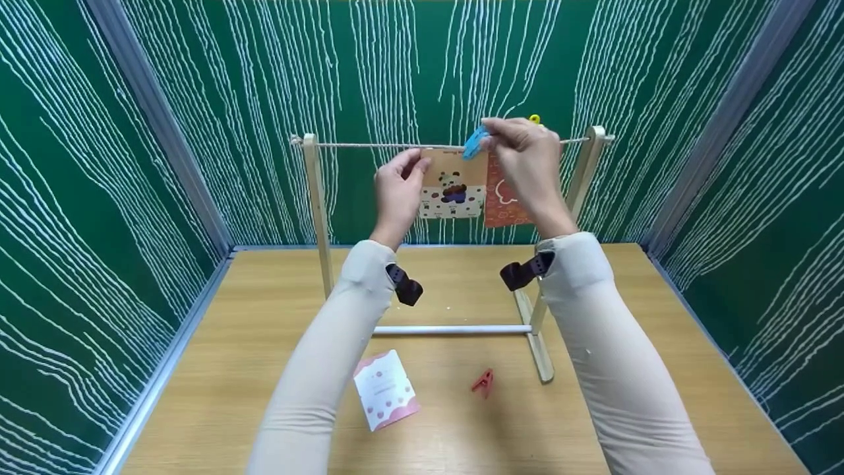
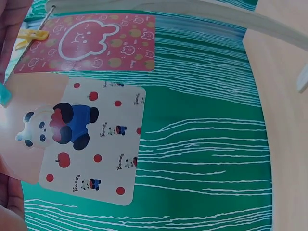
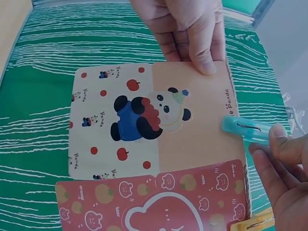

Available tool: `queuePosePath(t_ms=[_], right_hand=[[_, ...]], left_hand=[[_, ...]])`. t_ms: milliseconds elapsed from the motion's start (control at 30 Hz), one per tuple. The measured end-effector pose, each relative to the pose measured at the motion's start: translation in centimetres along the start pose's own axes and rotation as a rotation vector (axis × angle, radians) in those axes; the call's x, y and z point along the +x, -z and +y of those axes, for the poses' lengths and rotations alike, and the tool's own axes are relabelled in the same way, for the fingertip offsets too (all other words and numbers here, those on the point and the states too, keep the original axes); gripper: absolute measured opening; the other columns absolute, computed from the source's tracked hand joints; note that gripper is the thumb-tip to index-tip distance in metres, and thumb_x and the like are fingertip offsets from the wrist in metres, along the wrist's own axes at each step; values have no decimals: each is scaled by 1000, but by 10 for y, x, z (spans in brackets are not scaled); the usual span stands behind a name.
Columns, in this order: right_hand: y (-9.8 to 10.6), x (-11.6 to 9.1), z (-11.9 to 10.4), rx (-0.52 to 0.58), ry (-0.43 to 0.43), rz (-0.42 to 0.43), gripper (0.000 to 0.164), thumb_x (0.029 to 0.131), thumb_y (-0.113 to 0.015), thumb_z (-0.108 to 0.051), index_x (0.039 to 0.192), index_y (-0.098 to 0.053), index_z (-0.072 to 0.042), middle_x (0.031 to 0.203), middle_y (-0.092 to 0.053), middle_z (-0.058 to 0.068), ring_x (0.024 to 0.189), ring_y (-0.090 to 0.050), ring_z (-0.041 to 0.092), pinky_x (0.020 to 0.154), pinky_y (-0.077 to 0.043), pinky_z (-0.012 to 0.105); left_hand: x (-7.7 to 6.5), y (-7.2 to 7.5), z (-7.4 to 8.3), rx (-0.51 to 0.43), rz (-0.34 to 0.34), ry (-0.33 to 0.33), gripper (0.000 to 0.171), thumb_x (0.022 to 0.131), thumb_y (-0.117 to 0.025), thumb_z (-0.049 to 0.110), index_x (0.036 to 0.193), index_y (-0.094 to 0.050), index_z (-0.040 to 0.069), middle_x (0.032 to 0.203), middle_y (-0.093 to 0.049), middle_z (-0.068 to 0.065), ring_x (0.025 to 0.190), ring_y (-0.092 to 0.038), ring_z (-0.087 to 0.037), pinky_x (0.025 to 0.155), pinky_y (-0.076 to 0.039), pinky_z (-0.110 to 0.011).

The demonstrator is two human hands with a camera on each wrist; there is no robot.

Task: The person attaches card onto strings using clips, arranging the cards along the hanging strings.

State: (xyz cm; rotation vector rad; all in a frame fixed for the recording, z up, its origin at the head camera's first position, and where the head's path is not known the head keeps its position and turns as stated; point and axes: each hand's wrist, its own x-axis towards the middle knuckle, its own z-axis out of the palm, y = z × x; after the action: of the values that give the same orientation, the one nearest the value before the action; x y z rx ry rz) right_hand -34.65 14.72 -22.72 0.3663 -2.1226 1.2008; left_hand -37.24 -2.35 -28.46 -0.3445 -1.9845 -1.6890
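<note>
A panda card (image 1: 452,188), peach above and white with red apples below, hangs at the rope (image 1: 376,144). My left hand (image 1: 400,191) pinches its upper left corner between thumb and fingers. In my right hand (image 1: 527,155) a blue clothespin (image 1: 474,142) is pinched by its handle end, its tip over the card's top edge in the right wrist view. Beside the panda card hangs a red bear card (image 3: 159,202), fixed to the rope by a yellow clothespin (image 3: 252,221). The two cards lie edge to edge, slightly overlapping in the right wrist view.
The rope runs between two wooden posts (image 1: 316,218) of a stand with a white lower bar (image 1: 455,329). On the wooden table (image 1: 264,343) lie a pink and white card (image 1: 386,390) and a red clothespin (image 1: 483,382). Green walls with white lines (image 1: 264,86) enclose the table.
</note>
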Motion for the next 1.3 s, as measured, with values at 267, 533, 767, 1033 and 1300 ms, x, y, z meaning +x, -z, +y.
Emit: queuePosePath(t_ms=[267, 533, 767, 1033, 1300], right_hand=[[-2, -2, -2, -27, -3, -72, 27, 92, -60, -1, 116, -68, -10, 109, -70, 10, 97, -64, 18, 81, -51, 15], [-2, -7, -3, -57, 3, -152, 32, 94, -57, -4, 124, -62, -11, 112, -66, 10, 99, -62, 18, 91, -52, 24], [-3, -11, 0, -75, 17, -178, 35, 95, -57, -7, 129, -58, -9, 118, -65, 11, 106, -62, 20, 95, -50, 27], [-5, -13, 7, -11, -16, -156, 37, 95, -57, -14, 132, -57, -12, 127, -63, 9, 110, -62, 19, 97, -49, 25], [-5, -17, 15, 129, 18, -90, 35, 94, -59, -17, 129, -60, -14, 122, -65, 7, 108, -62, 16, 96, -48, 22]], left_hand=[[-2, 0, -2, -12, 1, -8, 26, 93, -60, 17, 115, -67, 6, 107, -69, -8, 91, -61, -14, 83, -52, -19], [-5, -1, -6, -29, -7, 17, 25, 93, -60, 16, 115, -68, 5, 109, -69, -8, 94, -63, -14, 85, -52, -19], [-7, -1, -9, -19, -21, 21, 25, 94, -60, 16, 114, -68, 4, 104, -69, -10, 87, -61, -13, 77, -53, -19], [-8, 1, -10, -37, -61, 45, 29, 99, -52, 16, 123, -63, 4, 111, -67, -10, 85, -57, -14, 72, -50, -18], [-11, 5, -12, -56, -117, 50, 37, 102, -46, 22, 134, -55, 6, 131, -60, -7, 107, -57, -13, 93, -48, -18]])
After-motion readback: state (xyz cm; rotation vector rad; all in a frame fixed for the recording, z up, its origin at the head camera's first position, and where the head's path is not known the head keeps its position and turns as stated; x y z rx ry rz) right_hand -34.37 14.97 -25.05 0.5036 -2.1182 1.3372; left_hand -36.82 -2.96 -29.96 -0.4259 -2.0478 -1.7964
